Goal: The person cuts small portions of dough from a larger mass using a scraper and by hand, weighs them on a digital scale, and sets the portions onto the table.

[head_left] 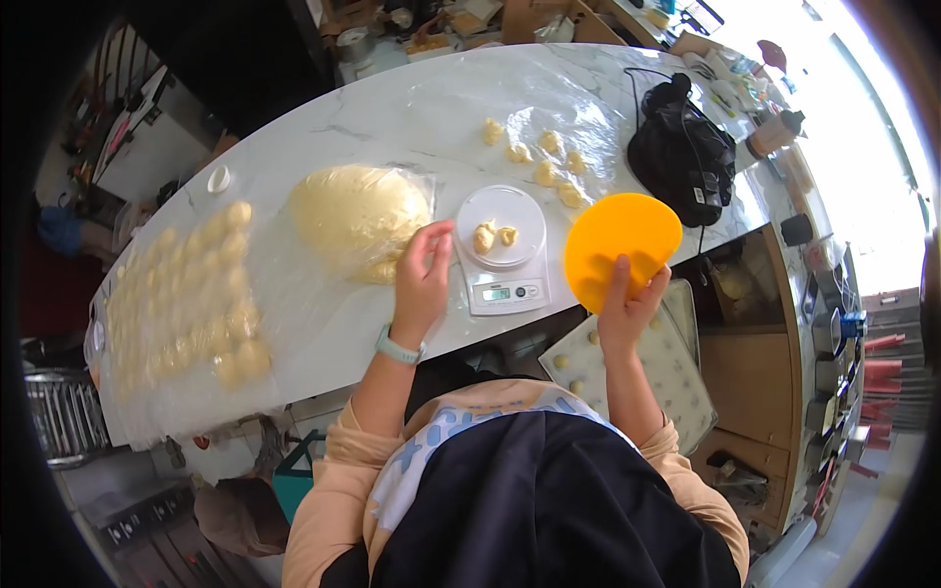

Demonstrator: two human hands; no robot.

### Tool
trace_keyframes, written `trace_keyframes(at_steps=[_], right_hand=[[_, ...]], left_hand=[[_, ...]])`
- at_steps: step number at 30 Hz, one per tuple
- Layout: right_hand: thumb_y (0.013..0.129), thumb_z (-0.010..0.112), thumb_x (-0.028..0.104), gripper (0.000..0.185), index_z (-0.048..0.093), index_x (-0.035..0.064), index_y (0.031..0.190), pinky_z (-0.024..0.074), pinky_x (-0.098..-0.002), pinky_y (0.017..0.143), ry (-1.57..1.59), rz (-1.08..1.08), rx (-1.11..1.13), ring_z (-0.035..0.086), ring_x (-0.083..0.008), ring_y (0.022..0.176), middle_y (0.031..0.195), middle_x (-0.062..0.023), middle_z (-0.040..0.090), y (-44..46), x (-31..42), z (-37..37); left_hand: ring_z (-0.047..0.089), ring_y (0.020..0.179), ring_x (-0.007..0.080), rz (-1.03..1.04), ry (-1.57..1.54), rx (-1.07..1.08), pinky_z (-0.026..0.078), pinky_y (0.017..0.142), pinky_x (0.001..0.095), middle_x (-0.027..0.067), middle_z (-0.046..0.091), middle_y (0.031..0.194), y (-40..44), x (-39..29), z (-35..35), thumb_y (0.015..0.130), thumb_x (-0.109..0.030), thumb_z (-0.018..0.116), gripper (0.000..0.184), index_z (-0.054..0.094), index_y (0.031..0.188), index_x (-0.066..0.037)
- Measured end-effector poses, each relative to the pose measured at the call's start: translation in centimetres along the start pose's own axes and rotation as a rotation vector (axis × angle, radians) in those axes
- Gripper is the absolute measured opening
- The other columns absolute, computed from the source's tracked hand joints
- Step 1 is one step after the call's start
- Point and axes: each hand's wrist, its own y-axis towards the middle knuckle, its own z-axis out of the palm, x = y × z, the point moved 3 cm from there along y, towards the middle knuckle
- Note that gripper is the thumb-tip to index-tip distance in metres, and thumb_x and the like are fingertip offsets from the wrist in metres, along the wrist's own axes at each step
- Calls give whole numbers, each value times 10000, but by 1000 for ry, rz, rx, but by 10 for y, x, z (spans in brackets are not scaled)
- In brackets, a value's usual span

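My right hand (629,312) grips a yellow dough scraper (619,235), a broad rounded sheet, right of the kitchen scale. My left hand (423,274) is open, its fingers beside the scale's left edge and close to a large mound of dough (353,211) under clear plastic. The white kitchen scale (509,297) has a lit display too small to read. Two small dough pieces (485,236) lie on its round pan. Several loose dough pieces (546,173) are spread on plastic film behind the scale.
Rows of dough balls (201,284) lie under plastic film on the left. A black bag (681,152) stands at the back right, near a bottle (774,132). A white cap (219,179) is at the left. Below the marble tabletop (392,108) is a tray (637,377) with dough balls.
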Motion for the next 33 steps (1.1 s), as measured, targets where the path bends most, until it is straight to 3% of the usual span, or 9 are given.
trace_keyframes(at_steps=[5,8,14,17,20,23,26,31,33], right_hand=[[950,539,176,241,417,48,1114,444,-243,792,-14,87,-122,543,-105,917,1018,-56,548,-2,-12,-43],[946,546,173,244,416,43,1107,449,-249,793,-98,101,-152,546,-107,925,1030,-62,549,-5,-16,-54],[940,560,178,256,429,44,1115,444,-240,787,-13,80,-132,542,-102,924,1019,-56,551,1,-10,-39],[941,557,175,231,446,53,1102,436,-230,788,33,81,-120,534,-93,920,1008,-43,549,0,-8,-30],[942,555,166,224,445,55,1102,437,-229,793,28,77,-100,537,-91,921,1005,-40,553,-2,-10,-30],[943,553,161,222,445,56,1106,439,-230,793,26,84,-100,540,-91,921,1005,-40,556,-4,-10,-33],[942,553,161,227,445,55,1111,442,-234,789,7,66,-104,543,-91,923,1013,-41,559,-2,-7,-38],[933,570,168,263,430,28,1106,468,-240,760,63,111,-80,570,-102,887,992,-64,571,-4,-5,-28],[931,574,165,267,429,27,1107,467,-240,757,49,91,-47,573,-103,878,989,-66,575,-7,-2,-20]], left_hand=[[528,1004,306,337,945,-52,422,868,339,132,566,1051,-51,-10,-27,827,-191,661,380,570,1178,-78],[508,1028,333,322,1196,-76,426,876,378,132,544,1095,-76,-14,-26,810,-171,672,423,557,1204,-70],[513,1031,343,-38,654,56,423,891,394,177,522,1130,-56,29,-47,814,-185,670,509,505,1285,-87],[478,1093,360,62,617,29,403,919,409,197,475,1216,-54,27,-44,824,-183,660,533,478,1317,-94],[423,1159,379,161,874,108,366,960,436,200,423,1286,-69,30,-36,829,-179,659,539,472,1329,-102],[381,1187,394,243,812,-14,340,982,454,204,369,1327,-87,18,-33,817,-179,674,580,455,1349,-110],[425,1159,367,370,837,-202,344,979,450,184,454,1257,-91,1,-27,809,-165,678,514,506,1286,-81],[503,1103,309,493,645,86,342,988,438,105,592,1096,-19,-19,4,817,-151,652,303,595,1098,-54],[512,1113,292,617,799,185,345,989,421,98,584,1156,1,-41,31,814,-198,657,272,627,1050,-65]])
